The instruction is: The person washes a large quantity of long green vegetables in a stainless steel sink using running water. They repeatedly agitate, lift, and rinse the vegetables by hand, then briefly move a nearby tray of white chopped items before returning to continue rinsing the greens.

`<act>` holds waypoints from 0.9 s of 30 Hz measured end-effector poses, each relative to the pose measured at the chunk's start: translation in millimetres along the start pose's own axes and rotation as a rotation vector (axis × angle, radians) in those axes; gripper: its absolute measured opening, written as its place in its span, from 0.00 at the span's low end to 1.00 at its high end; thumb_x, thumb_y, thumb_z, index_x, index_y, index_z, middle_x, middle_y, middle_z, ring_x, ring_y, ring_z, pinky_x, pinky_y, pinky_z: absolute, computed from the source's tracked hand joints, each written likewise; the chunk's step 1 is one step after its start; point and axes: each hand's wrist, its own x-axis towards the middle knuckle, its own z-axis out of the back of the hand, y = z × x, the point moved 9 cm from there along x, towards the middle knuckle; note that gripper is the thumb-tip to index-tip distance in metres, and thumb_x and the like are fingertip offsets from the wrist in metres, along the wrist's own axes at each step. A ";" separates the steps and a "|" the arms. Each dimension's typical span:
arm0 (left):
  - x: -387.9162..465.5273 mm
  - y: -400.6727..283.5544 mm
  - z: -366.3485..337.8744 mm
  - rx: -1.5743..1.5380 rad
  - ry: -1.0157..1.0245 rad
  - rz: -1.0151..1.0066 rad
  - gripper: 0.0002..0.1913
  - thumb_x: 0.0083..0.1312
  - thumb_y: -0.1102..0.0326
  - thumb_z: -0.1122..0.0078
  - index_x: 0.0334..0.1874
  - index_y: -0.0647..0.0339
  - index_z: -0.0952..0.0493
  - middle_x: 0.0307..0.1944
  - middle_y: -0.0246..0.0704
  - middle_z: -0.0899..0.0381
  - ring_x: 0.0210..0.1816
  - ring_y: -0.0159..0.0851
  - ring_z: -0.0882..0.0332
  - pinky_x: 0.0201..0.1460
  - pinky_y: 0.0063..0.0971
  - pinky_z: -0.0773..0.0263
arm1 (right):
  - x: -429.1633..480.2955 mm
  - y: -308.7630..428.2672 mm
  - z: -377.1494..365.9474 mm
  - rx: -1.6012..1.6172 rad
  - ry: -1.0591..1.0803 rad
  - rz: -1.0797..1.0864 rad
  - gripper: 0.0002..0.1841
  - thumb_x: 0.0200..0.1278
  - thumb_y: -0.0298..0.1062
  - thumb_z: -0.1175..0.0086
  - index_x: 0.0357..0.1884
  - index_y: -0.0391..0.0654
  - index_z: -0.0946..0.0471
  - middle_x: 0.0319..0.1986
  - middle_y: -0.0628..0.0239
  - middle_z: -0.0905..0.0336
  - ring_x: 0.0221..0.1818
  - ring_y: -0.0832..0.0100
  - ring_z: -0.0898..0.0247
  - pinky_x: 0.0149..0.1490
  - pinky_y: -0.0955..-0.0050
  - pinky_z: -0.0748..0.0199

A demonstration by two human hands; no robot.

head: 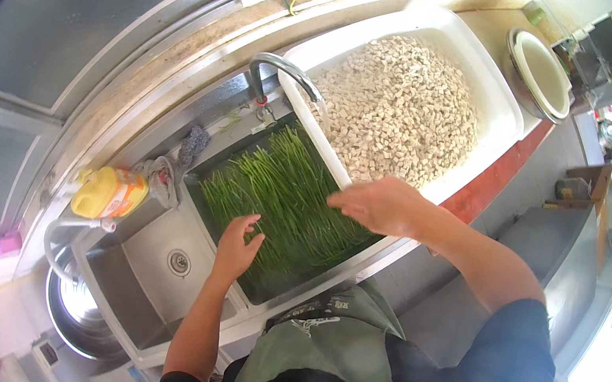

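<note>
Long green stalks, which look like garlic chives (281, 193), lie in water filling a steel sink basin (259, 299) before me. My left hand (239, 246) hovers at the left side of this basin, above the stalks, its fingers curved and apart with nothing in them. Over the right edge of the basin is my right hand (378, 205), close to the near corner of a big white plastic tub (496, 110). Its fingers point left and I see nothing held in them. Pale, small cubes (408, 111), possibly tofu or a root vegetable, fill much of the tub.
A curved chrome faucet (290, 65) reaches over the tub's left rim. Left of the chives is a second sink basin (153, 245) with a drain. A yellow jug (110, 193), a grey rag (161, 174) and a white tap (66, 225) stand along its far side. Nested bowls (541, 72) sit far right.
</note>
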 end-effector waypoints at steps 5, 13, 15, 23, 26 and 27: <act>-27.1 -1.0 4.5 -0.113 -0.048 0.094 0.13 0.72 0.68 0.34 0.56 0.64 0.17 0.49 0.44 0.13 0.48 0.44 0.12 0.54 0.34 0.21 | 4.1 59.6 -15.5 0.041 -0.004 0.326 0.14 0.65 0.29 0.41 0.53 0.49 0.18 0.50 0.67 0.17 0.48 0.59 0.16 0.48 0.61 0.16; -68.3 8.0 -21.9 0.193 -0.122 0.214 0.18 0.67 0.68 0.33 0.59 0.63 0.18 0.61 0.47 0.19 0.63 0.57 0.23 0.68 0.44 0.28 | 35.2 -12.6 -248.5 0.118 -0.009 0.000 0.26 0.63 0.28 0.40 0.66 0.46 0.21 0.68 0.43 0.29 0.71 0.42 0.33 0.73 0.51 0.32; -85.8 7.0 -23.1 0.152 -0.140 0.249 0.19 0.67 0.67 0.33 0.58 0.65 0.18 0.58 0.47 0.18 0.62 0.56 0.21 0.66 0.44 0.26 | 37.7 -2.2 -231.0 0.289 0.081 0.024 0.31 0.63 0.33 0.38 0.71 0.47 0.25 0.72 0.40 0.35 0.74 0.39 0.37 0.76 0.49 0.35; -23.4 10.6 -81.7 -0.166 -0.099 0.264 0.16 0.72 0.66 0.37 0.59 0.62 0.18 0.53 0.46 0.15 0.55 0.49 0.15 0.58 0.39 0.20 | 46.1 -132.3 -215.1 0.019 -0.225 -0.348 0.41 0.69 0.45 0.36 0.81 0.49 0.39 0.78 0.33 0.47 0.76 0.32 0.43 0.76 0.44 0.38; 20.7 17.6 -117.7 -0.204 -0.096 0.184 0.17 0.73 0.65 0.38 0.61 0.64 0.19 0.57 0.48 0.17 0.59 0.52 0.18 0.62 0.41 0.23 | 43.8 -172.4 -220.0 0.197 -0.259 -0.549 0.43 0.73 0.53 0.39 0.85 0.54 0.45 0.80 0.33 0.54 0.81 0.33 0.55 0.81 0.44 0.49; 32.6 26.8 -130.4 -0.183 -0.108 0.147 0.18 0.72 0.65 0.38 0.61 0.64 0.19 0.56 0.48 0.18 0.59 0.53 0.19 0.63 0.43 0.24 | 47.2 -178.7 -225.1 0.298 -0.299 -0.580 0.44 0.73 0.55 0.40 0.85 0.54 0.46 0.81 0.33 0.55 0.82 0.34 0.58 0.81 0.44 0.52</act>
